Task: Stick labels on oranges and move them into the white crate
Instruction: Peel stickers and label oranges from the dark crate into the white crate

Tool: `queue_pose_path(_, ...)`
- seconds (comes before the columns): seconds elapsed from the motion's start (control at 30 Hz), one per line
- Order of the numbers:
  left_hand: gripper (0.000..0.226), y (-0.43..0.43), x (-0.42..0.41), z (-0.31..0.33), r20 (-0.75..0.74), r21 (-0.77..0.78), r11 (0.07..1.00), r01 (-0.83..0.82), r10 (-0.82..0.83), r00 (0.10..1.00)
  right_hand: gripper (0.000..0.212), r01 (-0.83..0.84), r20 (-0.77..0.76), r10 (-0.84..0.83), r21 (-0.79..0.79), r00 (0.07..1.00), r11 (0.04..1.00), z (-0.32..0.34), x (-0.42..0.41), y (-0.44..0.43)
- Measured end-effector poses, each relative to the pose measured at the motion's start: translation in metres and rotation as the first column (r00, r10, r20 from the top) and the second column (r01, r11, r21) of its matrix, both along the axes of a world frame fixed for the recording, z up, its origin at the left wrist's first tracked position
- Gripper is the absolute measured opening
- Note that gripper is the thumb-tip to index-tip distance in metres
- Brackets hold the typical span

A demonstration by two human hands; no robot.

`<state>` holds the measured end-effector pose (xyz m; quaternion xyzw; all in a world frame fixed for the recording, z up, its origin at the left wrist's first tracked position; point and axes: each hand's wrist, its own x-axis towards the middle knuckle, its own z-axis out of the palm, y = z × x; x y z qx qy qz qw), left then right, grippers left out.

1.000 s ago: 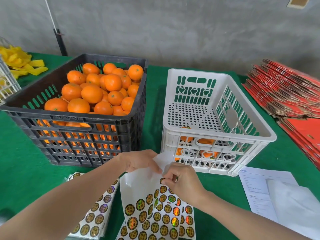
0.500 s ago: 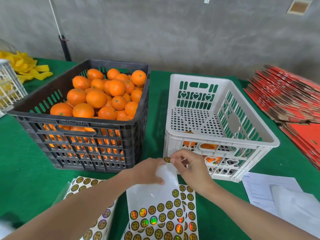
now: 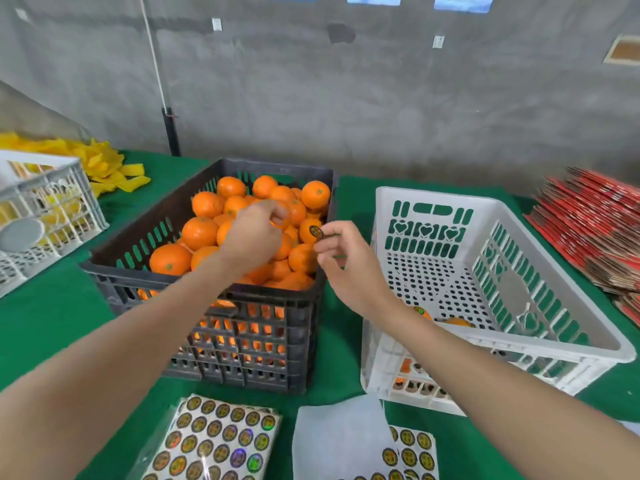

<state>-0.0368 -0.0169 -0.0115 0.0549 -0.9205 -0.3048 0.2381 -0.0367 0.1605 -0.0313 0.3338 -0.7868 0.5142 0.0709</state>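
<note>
A black crate point(image 3: 242, 344) holds a heap of oranges point(image 3: 199, 232). My left hand point(image 3: 254, 233) reaches into the heap with its fingers curled around an orange point(image 3: 278, 221). My right hand point(image 3: 346, 261) hovers over the crate's right rim and pinches a round gold label point(image 3: 316, 232) at its fingertips. The white crate point(image 3: 519, 344) stands to the right with two oranges point(image 3: 457, 321) at its near end, one bearing a label. Label sheets point(image 3: 214, 441) lie in front of me, and another sheet point(image 3: 408, 455) is partly under white backing paper.
A second white crate point(image 3: 41, 209) with yellow packing stands at the far left, beside loose yellow strips point(image 3: 104, 168). Stacked red cartons point(image 3: 588, 230) fill the right edge. A dark pole point(image 3: 171, 131) rises behind the black crate. Green cloth point(image 3: 52, 313) covers the table.
Both hands rose from the label sheet toward the black crate. My right hand carried the peeled label up; my left hand let go of the sheet and reached onto the oranges.
</note>
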Motion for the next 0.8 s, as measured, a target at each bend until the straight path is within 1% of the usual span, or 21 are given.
queue_pose_path(0.07, 0.033, -0.024, -0.030, 0.000, 0.269, -0.159, 0.987, 0.008, 0.036, 0.963, 0.032, 0.012, -0.013, -0.011, 0.069, 1.000, 0.998, -0.004, -0.010, -0.011)
queue_pose_path(0.13, 0.033, -0.035, -0.053, -0.005, 0.467, -0.310, 0.948, 0.077, 0.081, 0.881, 0.035, 0.045, -0.008, -0.045, 0.072, 0.999, 0.996, -0.009, -0.018, -0.015)
queue_pose_path(0.17, 0.034, -0.036, -0.062, -0.009, 0.528, -0.354, 0.927, 0.123, 0.090, 0.845, 0.035, 0.061, -0.013, -0.060, 0.076, 0.998, 0.995, -0.011, -0.021, -0.015)
queue_pose_path(0.23, 0.042, -0.034, -0.080, -0.020, 0.585, -0.403, 0.893, 0.201, 0.083, 0.807, 0.035, 0.071, -0.039, -0.067, 0.102, 0.997, 0.992, -0.015, -0.025, -0.013)
queue_pose_path(0.37, 0.057, -0.029, -0.097, -0.034, 0.530, -0.518, 0.828, 0.214, 0.115, 0.841, 0.036, 0.059, -0.044, -0.054, 0.124, 0.998, 0.990, -0.015, -0.030, -0.014)
queue_pose_path(0.43, 0.063, -0.031, -0.095, -0.038, 0.502, -0.498, 0.844, 0.197, 0.096, 0.859, 0.035, 0.074, -0.033, -0.071, 0.132, 0.997, 0.988, -0.013, -0.030, -0.016)
queue_pose_path(0.53, 0.055, -0.038, -0.089, -0.041, 0.456, -0.363, 0.920, 0.147, 0.039, 0.889, 0.030, 0.078, -0.017, -0.077, 0.130, 0.997, 0.988, -0.012, -0.028, -0.017)
queue_pose_path(0.6, 0.054, -0.044, -0.080, -0.035, 0.406, -0.245, 0.962, 0.122, -0.013, 0.914, 0.028, 0.066, -0.003, -0.066, 0.119, 0.998, 0.991, -0.011, -0.026, -0.016)
queue_pose_path(0.63, 0.056, -0.047, -0.074, -0.029, 0.358, -0.171, 0.977, 0.124, -0.056, 0.932, 0.027, 0.056, 0.013, -0.058, 0.109, 0.998, 0.992, -0.010, -0.025, -0.015)
queue_pose_path(0.7, 0.062, -0.051, -0.056, -0.017, 0.211, -0.054, 0.984, 0.168, -0.153, 0.966, 0.025, 0.036, 0.078, -0.041, 0.063, 0.996, 0.997, -0.008, -0.025, -0.012)
queue_pose_path(0.8, 0.065, -0.045, -0.020, 0.000, -0.021, -0.011, 0.963, 0.271, -0.271, 0.962, 0.025, 0.029, 0.185, -0.015, -0.075, 0.983, 0.997, -0.003, -0.018, -0.006)
